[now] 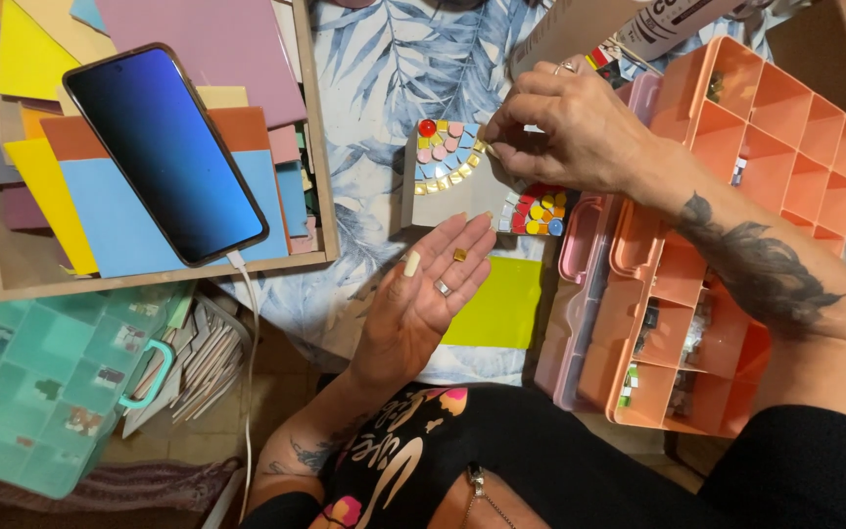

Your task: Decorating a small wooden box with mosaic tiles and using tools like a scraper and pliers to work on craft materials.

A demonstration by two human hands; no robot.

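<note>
The right hand (570,127) covers the mosaic board's (452,186) upper right corner, and whatever its fingertips pinch is too small to tell. The teal organizer box (41,382) runs off the left edge.

A home craft table: leaf-print cloth (384,69), coloured tile sheets (41,59), compartment boxes (785,127) of mosaic pieces

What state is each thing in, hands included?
Left hand: open, palm up, gold tile lying on it.
Right hand: fingertips pinched at the mosaic's edge.
Mosaic: partly tiled.
Orange organiser: open.
Phone: screen lit, cable plugged in.
Green case: shut.
</note>
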